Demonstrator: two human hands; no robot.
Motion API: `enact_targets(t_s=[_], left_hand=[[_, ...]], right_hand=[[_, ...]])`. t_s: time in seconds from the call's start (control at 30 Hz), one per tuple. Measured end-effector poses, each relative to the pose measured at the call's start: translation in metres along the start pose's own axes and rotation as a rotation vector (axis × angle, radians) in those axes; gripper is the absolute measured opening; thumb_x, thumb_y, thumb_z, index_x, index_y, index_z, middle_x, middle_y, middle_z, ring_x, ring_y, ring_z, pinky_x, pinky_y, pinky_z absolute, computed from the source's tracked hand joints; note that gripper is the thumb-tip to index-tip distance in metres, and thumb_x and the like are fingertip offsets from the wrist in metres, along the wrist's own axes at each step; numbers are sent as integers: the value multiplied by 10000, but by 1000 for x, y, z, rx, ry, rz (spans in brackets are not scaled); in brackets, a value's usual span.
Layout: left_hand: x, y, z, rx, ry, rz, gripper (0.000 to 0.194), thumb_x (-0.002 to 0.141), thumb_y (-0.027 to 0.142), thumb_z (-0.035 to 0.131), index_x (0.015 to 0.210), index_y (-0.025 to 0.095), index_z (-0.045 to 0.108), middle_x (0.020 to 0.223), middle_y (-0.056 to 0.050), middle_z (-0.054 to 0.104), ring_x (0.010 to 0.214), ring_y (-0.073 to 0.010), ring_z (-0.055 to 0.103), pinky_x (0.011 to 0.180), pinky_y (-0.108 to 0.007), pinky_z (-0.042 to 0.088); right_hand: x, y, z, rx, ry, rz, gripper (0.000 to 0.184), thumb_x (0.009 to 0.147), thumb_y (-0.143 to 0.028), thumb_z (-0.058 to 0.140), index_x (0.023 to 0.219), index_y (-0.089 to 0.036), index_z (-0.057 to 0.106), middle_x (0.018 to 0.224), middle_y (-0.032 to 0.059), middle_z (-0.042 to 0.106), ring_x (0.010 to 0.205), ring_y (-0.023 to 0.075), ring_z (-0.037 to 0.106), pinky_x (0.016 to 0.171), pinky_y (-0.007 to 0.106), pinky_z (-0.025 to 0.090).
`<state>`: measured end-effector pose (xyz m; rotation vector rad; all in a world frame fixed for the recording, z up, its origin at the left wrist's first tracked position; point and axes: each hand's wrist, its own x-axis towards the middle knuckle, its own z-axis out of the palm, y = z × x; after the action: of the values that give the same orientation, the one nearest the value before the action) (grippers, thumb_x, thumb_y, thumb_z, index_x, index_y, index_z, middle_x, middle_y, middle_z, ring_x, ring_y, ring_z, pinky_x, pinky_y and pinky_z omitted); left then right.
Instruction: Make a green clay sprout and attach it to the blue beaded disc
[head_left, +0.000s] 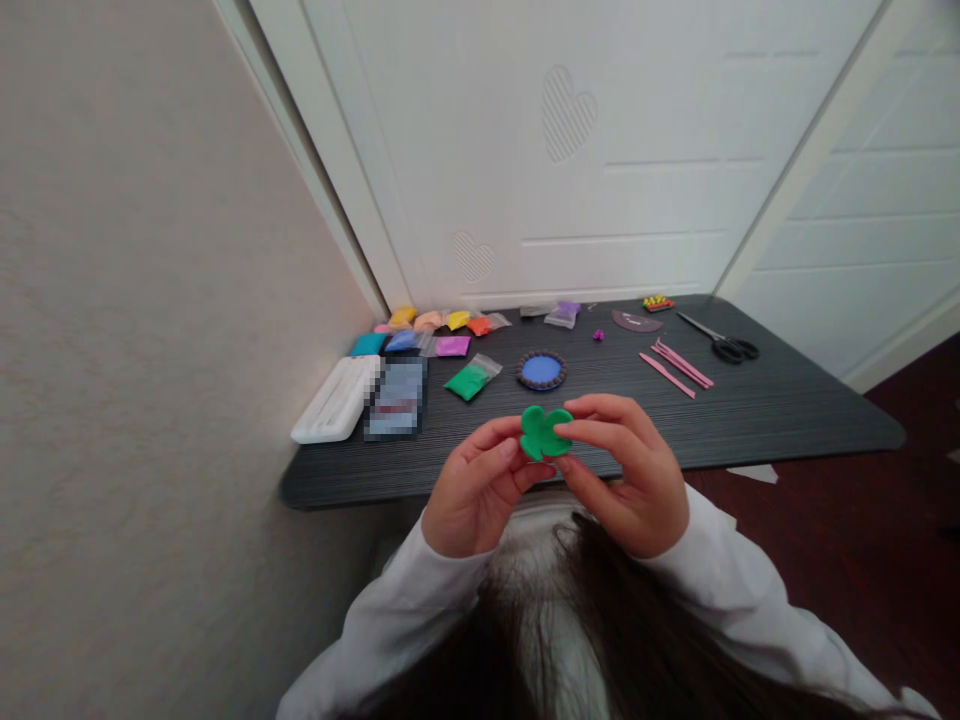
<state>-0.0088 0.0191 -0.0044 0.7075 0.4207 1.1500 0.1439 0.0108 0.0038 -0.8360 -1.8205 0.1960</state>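
Observation:
Between my two hands, above the table's near edge, is a green clay piece (541,434) with several rounded, petal-like lobes. My left hand (476,490) is closed on its left side, thumb and fingers at the rim. On the other side my right hand (630,475) pinches a lobe, its index finger and thumb against the clay. Just beyond my hands lies a blue clay disc (541,371) edged with a ring of small brown balls. A packet of green clay (472,378) sits to the left of that disc.
A dark table (600,390) backs onto white panels. Along its far left lie several coloured clay packets, a white case (339,398) and a blurred packet (397,398). Pink tools (667,375), black scissors (724,342) and a small purple piece (598,335) lie to the right.

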Motion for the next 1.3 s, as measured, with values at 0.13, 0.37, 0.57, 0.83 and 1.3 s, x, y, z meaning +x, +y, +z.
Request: enact_targets(t_s=[0.13,0.37,0.57,0.83,1.3], left_hand=[[-2,0,-1,42,-7,56,208,692,124,582,894,160,612,872,-23,663,785,-131,606,699,-259,506],[-4,-1,2,133,-12,109,212,679,109,603,880,170,625,866,-15,673,783,-114,606,704,-217,500],[-6,-2,2,165,-6,135,219,682,90,597,883,174,623,871,-11,671,795,-107,605,714,-206,496],[-8,-4,6,141,-40,154,211,683,117,605,880,188,622,872,-17,677,800,-119,614,719,-219,493],[-21,2,8,190,-142,134,290,649,85,633,912,203,610,840,16,668,756,-79,602,696,-143,473]], right_hand=[[-1,-1,0,-48,-12,-34,324,688,-120,570,992,-229,538,1036,68,514,930,178,509,752,344,461],[-1,-4,0,-104,-41,-82,276,680,-99,561,936,-203,568,1054,75,503,928,174,499,743,336,462],[-2,-5,-1,-130,-39,-106,254,677,-97,568,913,-190,577,1060,78,495,949,179,488,773,353,456],[-1,-9,-4,-125,-6,-140,231,673,-80,563,874,-193,576,1025,69,508,933,175,496,768,356,462],[-3,-21,-13,-137,-15,-220,310,632,-68,591,911,-199,557,1042,56,513,957,183,490,804,356,446]])
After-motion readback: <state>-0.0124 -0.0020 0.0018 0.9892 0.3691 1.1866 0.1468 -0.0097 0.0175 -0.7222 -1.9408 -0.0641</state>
